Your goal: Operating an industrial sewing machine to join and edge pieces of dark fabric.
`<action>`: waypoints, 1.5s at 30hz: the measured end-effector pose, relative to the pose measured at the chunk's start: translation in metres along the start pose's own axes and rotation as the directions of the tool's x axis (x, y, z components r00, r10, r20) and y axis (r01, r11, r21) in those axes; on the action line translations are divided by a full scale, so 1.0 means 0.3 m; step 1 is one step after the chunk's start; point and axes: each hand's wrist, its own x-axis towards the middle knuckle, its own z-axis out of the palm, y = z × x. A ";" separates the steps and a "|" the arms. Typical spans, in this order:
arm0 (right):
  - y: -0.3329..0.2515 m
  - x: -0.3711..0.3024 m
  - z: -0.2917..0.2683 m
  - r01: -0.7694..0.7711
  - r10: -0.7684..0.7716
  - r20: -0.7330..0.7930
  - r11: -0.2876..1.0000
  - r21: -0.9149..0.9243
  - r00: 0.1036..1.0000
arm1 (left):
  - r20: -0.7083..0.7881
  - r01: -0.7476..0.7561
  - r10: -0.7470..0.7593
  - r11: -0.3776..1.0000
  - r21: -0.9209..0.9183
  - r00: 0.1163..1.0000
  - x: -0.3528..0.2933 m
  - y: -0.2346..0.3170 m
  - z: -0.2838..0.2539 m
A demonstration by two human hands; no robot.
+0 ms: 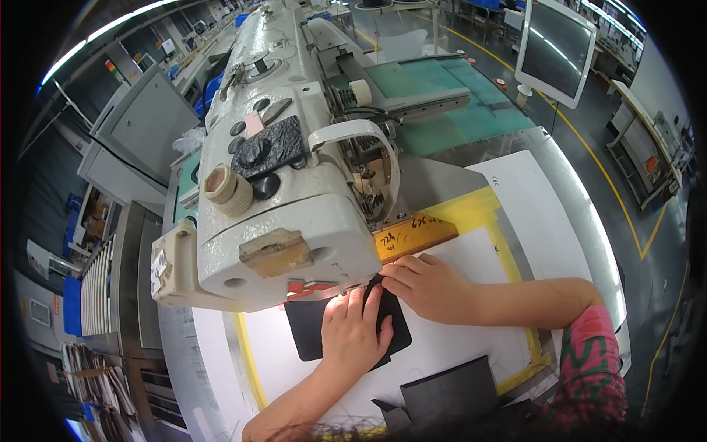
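Note:
A dark, flat black piece (305, 331) lies on the white work surface below the head of a large white sewing machine (287, 214). My left hand (350, 335) rests on the piece with its fingers stretched forward and the thumb apart, pressing it flat. Beside it on the right, my right hand (427, 287) has its fingers bent and closed at the piece's far corner, close to the machine head. The needle area and the fingertips there are partly hidden by the machine head. An orange-yellow block (416, 237) with handwriting sits just beyond my right hand.
Another black panel (453, 394) lies near the front edge, beside a small folded black piece (390, 414). Yellow tape (508, 258) borders the white surface. A monitor (557, 51) stands at the far right, and a green table (442, 96) lies behind. Papers (96, 379) hang at the left.

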 end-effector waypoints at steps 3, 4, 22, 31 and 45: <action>-0.002 -0.005 0.006 -0.013 0.013 0.002 1.000 0.008 1.000 | -0.008 -0.005 0.005 1.000 0.006 1.000 -0.002 0.005 0.001; -0.005 -0.008 0.008 -0.008 0.008 0.000 1.000 0.010 1.000 | -0.009 0.000 0.001 1.000 0.009 1.000 -0.002 0.007 0.000; -0.011 -0.003 -0.006 -0.071 0.080 -0.111 0.994 0.082 0.991 | -0.013 -0.009 0.009 1.000 0.024 1.000 0.004 0.012 -0.014; -0.008 -0.006 0.003 -0.084 0.098 -0.131 0.990 0.114 0.986 | -0.006 -0.011 0.011 1.000 0.021 1.000 0.006 0.014 -0.016; 0.006 -0.005 0.009 -0.060 0.090 -0.154 0.980 0.189 0.984 | -0.012 -0.004 0.005 0.999 0.041 1.000 0.004 0.012 -0.015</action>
